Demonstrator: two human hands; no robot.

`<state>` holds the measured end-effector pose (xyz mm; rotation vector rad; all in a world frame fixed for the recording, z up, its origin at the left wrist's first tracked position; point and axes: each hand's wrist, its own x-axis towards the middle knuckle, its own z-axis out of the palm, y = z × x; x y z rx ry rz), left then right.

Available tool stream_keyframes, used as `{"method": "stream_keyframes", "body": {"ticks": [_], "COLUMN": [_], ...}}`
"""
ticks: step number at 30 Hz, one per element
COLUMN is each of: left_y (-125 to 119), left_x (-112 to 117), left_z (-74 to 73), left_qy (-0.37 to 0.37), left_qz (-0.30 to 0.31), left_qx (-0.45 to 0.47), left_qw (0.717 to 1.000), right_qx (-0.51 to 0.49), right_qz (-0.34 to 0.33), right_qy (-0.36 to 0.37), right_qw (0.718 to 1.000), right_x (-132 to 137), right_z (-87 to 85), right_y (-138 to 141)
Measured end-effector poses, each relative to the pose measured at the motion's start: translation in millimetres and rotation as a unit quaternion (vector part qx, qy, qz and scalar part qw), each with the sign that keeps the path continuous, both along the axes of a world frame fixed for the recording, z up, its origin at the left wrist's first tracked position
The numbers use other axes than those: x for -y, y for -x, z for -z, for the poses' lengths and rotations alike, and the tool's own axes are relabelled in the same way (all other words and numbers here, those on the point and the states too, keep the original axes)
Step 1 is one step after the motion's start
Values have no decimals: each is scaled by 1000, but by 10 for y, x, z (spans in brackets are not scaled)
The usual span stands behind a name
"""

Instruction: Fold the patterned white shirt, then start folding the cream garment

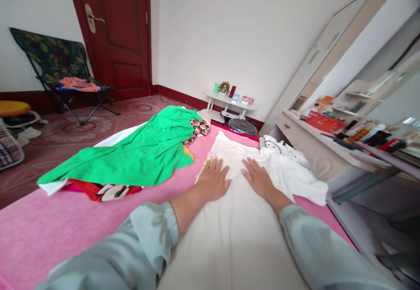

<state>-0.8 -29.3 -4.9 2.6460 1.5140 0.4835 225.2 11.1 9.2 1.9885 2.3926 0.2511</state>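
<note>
A long off-white garment [226, 237] lies spread out in front of me, its far edge narrow and straight; its exact kind is hard to tell. My left hand [214, 180] rests flat on its upper left part, fingers spread. Opposite it, my right hand [257, 178] presses flat on the upper right part, fingers extended. Neither hand holds anything. A small patch with yellow marks [210, 161] shows beside my left fingertips. White clothes [295, 167], one with a black print, lie at the right beside the garment.
On the pink bed cover [39, 228], a pile topped by a green garment [131, 154] lies to the left. A dressing table [331, 143] with a red basket [324, 121] stands close on the right. Beyond are a low white shelf [226, 99], folding chair [52, 58] and door [121, 27].
</note>
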Motion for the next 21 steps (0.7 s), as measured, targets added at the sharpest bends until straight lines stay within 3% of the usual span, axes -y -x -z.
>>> {"method": "stream_keyframes", "body": {"ticks": [2,5,12,16,21], "left_y": [0,1,125,396,911], "left_x": [-1,24,327,636,1120], "left_z": [11,8,-10,-70,-175], "left_qy": [-11,-8,38,88,117], "left_qz": [-1,1,3,51,124], "left_qx": [-1,-15,-8,15,53], "left_qw": [1000,1000,999,995,984], "right_qx": [-2,-3,-38,-51,-66], "right_qz": [44,96,58,41,29], "right_qy": [27,5,-38,-46,-67], "right_qw": [999,995,997,997,995], "right_x": [175,402,1003,1219,1296], "right_z": [43,87,139,121,73], "right_y": [43,155,405,421,440]}}
